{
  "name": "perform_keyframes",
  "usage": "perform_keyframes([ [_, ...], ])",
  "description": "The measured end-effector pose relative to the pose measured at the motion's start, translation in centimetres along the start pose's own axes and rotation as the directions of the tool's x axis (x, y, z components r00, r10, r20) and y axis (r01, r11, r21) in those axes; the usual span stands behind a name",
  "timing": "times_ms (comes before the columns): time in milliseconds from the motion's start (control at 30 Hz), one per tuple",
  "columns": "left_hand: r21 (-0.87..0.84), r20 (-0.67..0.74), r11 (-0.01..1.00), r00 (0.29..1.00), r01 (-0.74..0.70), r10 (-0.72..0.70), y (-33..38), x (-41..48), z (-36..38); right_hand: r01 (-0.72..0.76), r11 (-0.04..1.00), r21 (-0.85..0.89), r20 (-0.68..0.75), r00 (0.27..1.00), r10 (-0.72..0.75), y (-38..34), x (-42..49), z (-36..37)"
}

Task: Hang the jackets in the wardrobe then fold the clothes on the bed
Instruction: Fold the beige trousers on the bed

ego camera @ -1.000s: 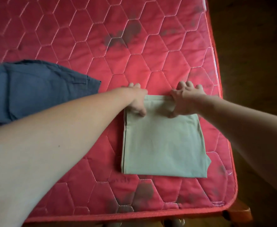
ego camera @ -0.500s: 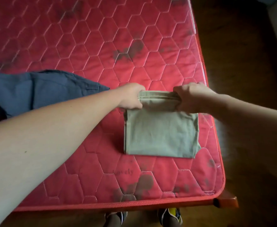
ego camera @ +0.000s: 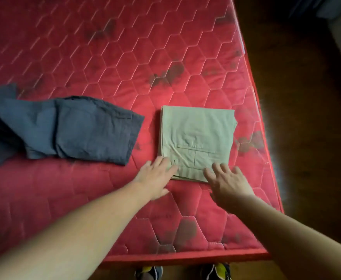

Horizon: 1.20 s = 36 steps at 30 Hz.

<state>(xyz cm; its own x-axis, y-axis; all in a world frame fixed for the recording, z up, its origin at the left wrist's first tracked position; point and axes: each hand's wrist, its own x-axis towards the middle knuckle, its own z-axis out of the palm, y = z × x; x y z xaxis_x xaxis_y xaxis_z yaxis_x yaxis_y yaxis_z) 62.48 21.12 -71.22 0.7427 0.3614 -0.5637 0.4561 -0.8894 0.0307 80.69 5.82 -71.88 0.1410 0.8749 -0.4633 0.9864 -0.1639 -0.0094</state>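
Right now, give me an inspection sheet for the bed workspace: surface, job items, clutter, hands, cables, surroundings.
Surface: red quilted mattress, dark stains in several spots.
Job's things: khaki trousers folded into a neat square near the right edge; blue garment crumpled and unfolded to their left, apart from them.
Clutter: nothing seen.
Grippers: left hand open, fingers on the trousers' near left corner; right hand open, fingers at their near right edge.
Cables: nothing seen.
Surroundings: dark floor right of the bed; shoes below the near edge.

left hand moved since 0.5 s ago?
Yes. The left hand came back toward the near edge of the mattress. Before, it gripped the far edge of the beige garment; now it lies open at the garment's near corner.
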Motion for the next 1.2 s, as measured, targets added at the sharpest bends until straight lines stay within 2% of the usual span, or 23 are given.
perform_keyframes([
  [33, -0.020, 0.062, 1.000, 0.998, -0.008, 0.009, 0.2, -0.3, 1.8, -0.011, 0.999, 0.049, 0.079, 0.997, 0.007, -0.8, -0.9, 2.0],
  [67, -0.069, 0.044, 0.998, 0.999, 0.006, -0.003, 0.4, -0.4, 2.7, -0.031, 0.994, 0.100, 0.102, 0.995, 0.021, -1.2, -1.6, 3.3],
  [100, -0.117, -0.045, 0.993, 0.998, 0.026, -0.031, 0.4, -0.2, 3.1, -0.054, 0.988, 0.145, 0.056, 0.997, 0.047, -1.3, -1.7, 3.9],
  [167, -0.192, -0.301, 0.981, 0.949, 0.034, -0.092, 0.4, 1.3, 3.0, -0.083, 0.981, 0.178, -0.141, 0.984, 0.109, -0.5, -0.6, 4.2],
  [233, -0.268, -0.423, 0.963, 0.895, 0.025, -0.141, 0.5, 3.6, 2.7, -0.098, 0.971, 0.219, -0.274, 0.949, 0.158, 0.6, 1.6, 3.6],
  [300, -0.276, -0.403, 0.960, 0.900, 0.054, -0.167, 0.7, 6.1, 3.0, -0.104, 0.965, 0.242, -0.300, 0.938, 0.176, 1.3, 4.5, 3.4],
  [400, -0.159, -0.378, 0.981, 0.912, 0.107, -0.161, 1.2, 8.6, 5.1, -0.153, 0.956, 0.251, -0.222, 0.952, 0.210, 1.5, 7.8, 5.5],
  [567, -0.107, -0.474, 0.992, 0.874, 0.067, -0.110, 0.8, 10.0, 9.0, -0.097, 0.964, 0.248, -0.371, 0.910, 0.187, 1.6, 9.3, 10.5],
  [667, -0.102, -0.380, 0.992, 0.918, 0.079, -0.113, 1.0, 10.0, 8.0, -0.096, 0.965, 0.245, -0.351, 0.919, 0.181, 1.7, 9.3, 10.2],
  [767, -0.150, -0.298, 0.987, 0.949, 0.061, -0.104, 0.4, 9.8, 5.9, -0.093, 0.943, 0.321, -0.346, 0.915, 0.208, 1.9, 9.1, 8.0],
  [867, -0.191, -0.401, 0.979, 0.905, 0.068, -0.141, -1.4, 12.3, 2.9, -0.082, 0.934, 0.349, -0.421, 0.877, 0.234, 3.3, 11.7, 5.2],
  [967, -0.151, -0.413, 0.983, 0.896, 0.107, -0.161, -2.7, 16.3, 1.6, -0.088, 0.954, 0.286, -0.404, 0.892, 0.203, 5.3, 15.6, 4.3],
  [1067, -0.108, -0.477, 0.990, 0.868, 0.095, -0.135, -3.2, 17.7, 3.4, -0.035, 0.960, 0.278, -0.433, 0.888, 0.158, 7.0, 17.0, 6.2],
  [1200, -0.286, -0.554, 0.958, 0.810, 0.032, -0.192, -4.3, 17.7, 3.8, -0.118, 0.928, 0.353, -0.432, 0.859, 0.273, 7.6, 17.3, 6.4],
])
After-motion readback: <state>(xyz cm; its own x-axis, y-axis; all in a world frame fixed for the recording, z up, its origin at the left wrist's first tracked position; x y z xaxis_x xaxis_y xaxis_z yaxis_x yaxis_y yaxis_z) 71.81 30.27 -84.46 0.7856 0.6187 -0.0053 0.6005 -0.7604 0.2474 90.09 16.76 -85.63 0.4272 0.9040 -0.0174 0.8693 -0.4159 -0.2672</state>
